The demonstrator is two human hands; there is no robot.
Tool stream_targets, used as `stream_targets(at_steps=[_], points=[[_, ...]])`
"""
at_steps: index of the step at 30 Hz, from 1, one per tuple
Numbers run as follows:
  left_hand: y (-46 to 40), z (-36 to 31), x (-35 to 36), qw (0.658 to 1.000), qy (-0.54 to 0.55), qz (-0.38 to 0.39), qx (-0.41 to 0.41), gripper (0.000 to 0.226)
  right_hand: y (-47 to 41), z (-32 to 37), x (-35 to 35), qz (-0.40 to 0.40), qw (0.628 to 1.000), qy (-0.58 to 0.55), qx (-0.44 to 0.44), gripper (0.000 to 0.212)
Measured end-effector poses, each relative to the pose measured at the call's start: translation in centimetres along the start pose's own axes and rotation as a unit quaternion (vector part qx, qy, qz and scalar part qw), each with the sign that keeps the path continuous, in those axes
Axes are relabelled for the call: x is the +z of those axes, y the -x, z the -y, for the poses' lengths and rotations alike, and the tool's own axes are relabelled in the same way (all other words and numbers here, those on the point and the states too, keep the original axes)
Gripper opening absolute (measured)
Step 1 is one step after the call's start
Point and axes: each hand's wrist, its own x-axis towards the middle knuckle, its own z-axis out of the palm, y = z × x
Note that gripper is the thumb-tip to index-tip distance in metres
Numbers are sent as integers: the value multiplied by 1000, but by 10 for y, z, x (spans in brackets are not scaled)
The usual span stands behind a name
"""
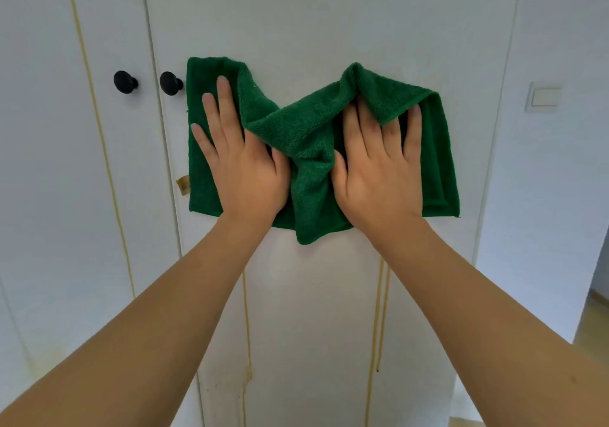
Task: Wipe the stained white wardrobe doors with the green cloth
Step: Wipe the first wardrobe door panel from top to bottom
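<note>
A green terry cloth (306,136), thick and nubby, lay bunched against the right-hand white wardrobe door (313,24), flat at its two ends and rucked into raised folds across the middle. The left hand (244,166) pressed flat on the cloth's left part, its straight fingers (227,110) slightly spread and pointing up, index and thumb partly hidden under a fold. The right hand (379,176) pressed the right part the same way, fingers spread, two fingertips tucked beneath a fold. Both bare forearms reached up from below. Thin yellowish drip stains (379,311) ran down the smooth painted door below the cloth, and another streak (99,130) marked the left door (49,163). Two round black knobs (125,82) (170,83) sat just left of the cloth. A white wall switch (543,97) hung on the wall to the right.
</note>
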Motion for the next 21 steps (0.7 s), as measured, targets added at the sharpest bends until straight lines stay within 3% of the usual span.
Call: stream_targets(at_steps=[12,21], points=[[1,4,3,999,-41,2,8,59,4,-10,3,-25,1000,8,-6,63],[0,1,4,996,-89,14,-15,68,19,-51,-3,-27,992,32,123,66]])
